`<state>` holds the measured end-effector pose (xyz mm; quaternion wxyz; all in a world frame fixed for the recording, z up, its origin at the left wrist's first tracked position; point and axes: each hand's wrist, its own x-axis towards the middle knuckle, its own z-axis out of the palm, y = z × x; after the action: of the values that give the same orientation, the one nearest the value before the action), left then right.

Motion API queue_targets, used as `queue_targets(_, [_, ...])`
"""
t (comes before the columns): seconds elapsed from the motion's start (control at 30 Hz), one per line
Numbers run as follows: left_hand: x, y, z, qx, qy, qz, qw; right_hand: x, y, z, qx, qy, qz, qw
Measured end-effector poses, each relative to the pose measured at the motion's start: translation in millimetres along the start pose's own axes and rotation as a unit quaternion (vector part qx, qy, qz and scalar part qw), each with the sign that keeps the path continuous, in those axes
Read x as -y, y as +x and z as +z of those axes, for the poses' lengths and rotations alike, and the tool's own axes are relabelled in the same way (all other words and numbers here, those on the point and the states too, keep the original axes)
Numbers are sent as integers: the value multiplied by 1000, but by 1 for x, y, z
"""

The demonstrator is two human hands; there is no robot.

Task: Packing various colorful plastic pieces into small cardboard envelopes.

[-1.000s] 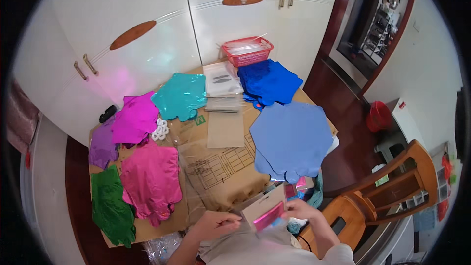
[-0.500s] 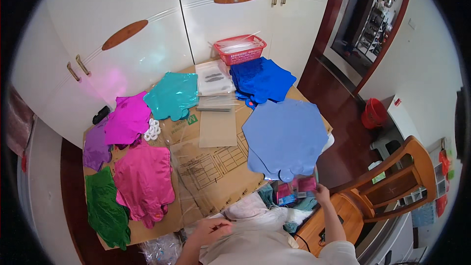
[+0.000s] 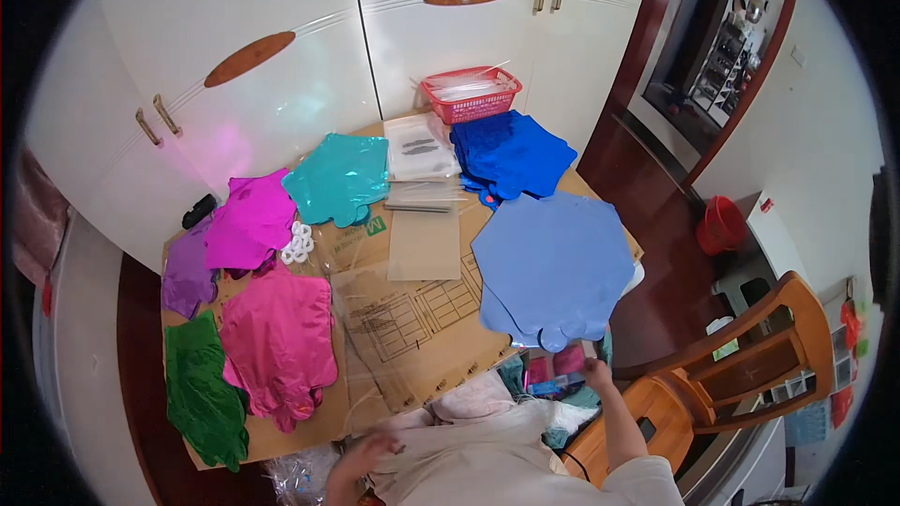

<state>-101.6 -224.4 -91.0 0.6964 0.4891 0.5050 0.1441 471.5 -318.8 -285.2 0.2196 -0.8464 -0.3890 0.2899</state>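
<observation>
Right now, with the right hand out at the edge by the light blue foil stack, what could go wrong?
1. The right hand reaches past the light blue foil stack, which overhangs the cardboard sheet; a brush could tip it off the edge.
2. The left hand sits low by the pink foil pile; a sweep might drag those slippery sheets off.
3. The wooden chair stands close to the right arm, so an elbow may knock it.

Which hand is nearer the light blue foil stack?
Right. The right hand is at the light blue foil stack's near edge; the left hand is low, far off to its left.
</observation>
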Motion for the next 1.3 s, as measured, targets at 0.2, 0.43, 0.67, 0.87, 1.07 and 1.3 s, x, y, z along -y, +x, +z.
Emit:
queue_targets(0.2, [128,-15,-95,-345,-45,3,938,17,11,36,32,-106,-43,993])
queue_targets(0.43, [263,-42,-172,-501,-111,0,858,228,-58,-28,235,-328,-208,891])
queue_targets(0.67, [272,-32,-175,-617,-206,-15,759,435,-131,-51,482,7,-461,745])
queue_targets(0.87, [274,-51,-164,-527,402,-232,712,493,-140,8,168,7,-668,725])
queue_targets(1.07, [202,-74,-143,-614,172,-218,739,467,-169,58,99,-95,-771,622])
queue_targets(1.3, [-52,-114,2,-468,359,273,760,467,-204,70,113,-44,-802,585])
